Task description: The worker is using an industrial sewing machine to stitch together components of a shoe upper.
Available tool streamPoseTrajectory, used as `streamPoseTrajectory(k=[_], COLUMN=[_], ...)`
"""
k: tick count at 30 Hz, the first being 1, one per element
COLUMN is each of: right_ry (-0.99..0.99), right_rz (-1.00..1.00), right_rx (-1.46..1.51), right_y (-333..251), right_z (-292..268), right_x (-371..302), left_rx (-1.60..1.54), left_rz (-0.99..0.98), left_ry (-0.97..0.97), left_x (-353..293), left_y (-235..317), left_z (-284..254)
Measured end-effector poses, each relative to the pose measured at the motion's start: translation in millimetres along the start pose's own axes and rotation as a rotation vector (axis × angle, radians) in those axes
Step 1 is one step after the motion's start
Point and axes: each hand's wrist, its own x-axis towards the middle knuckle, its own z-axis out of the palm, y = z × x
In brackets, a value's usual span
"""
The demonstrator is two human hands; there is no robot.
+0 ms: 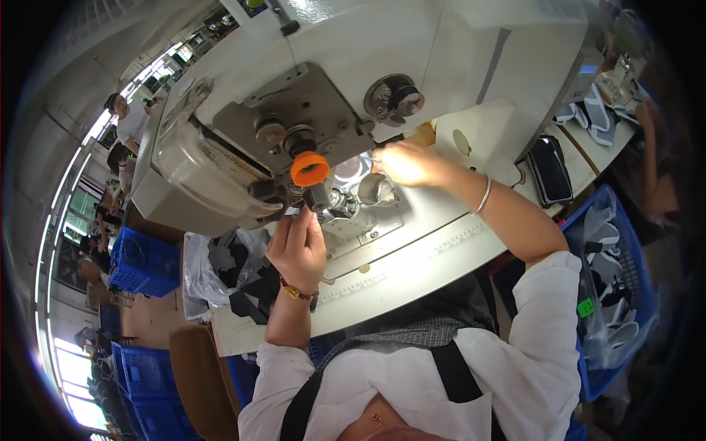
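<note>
The fingers of the left hand are bent and drawn close together, pointing up beside the dark foot parts of a white sewing machine. What lies between their tips is hidden, so I cannot tell if they grip something. The fingers of the right hand are curled at the edge of a pale piece; how far they are open, and if they hold it, I cannot tell. This pale piece is behind the orange knob, between it and the right hand, and is partly covered.

On the left wrist is a beaded bracelet; on the right one, a silver bangle. The white table is brightly lit and carries a ruler scale near its front edge. At its left end are dark cut pieces and a clear plastic bag. To the right lie a black case and, lower, a blue basket with grey and white parts. Farther left, the room shows blue crates, a brown chair, other people and bright windows.
</note>
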Motion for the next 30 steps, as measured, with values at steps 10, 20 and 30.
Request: streamPoseTrajectory(k=[10, 20, 30], right_ry=[-0.052, -0.219, -0.536], right_rz=[0.369, 0.363, 0.194], right_rx=[1.576, 1.666, 1.915], right_y=[-8.9, -16.4, 1.2], right_z=[8.8, 57.8, 61.8], right_x=[-27.7, 34.0, 59.9], left_rx=[0.042, 0.015, 0.053], left_rz=[0.064, -0.022, 0.126], left_ry=[0.050, 0.010, 0.028], left_x=[3.6, 0.0, 4.5], left_y=[0.5, 2.7, -4.4], left_z=[2.5, -1.0, -1.1])
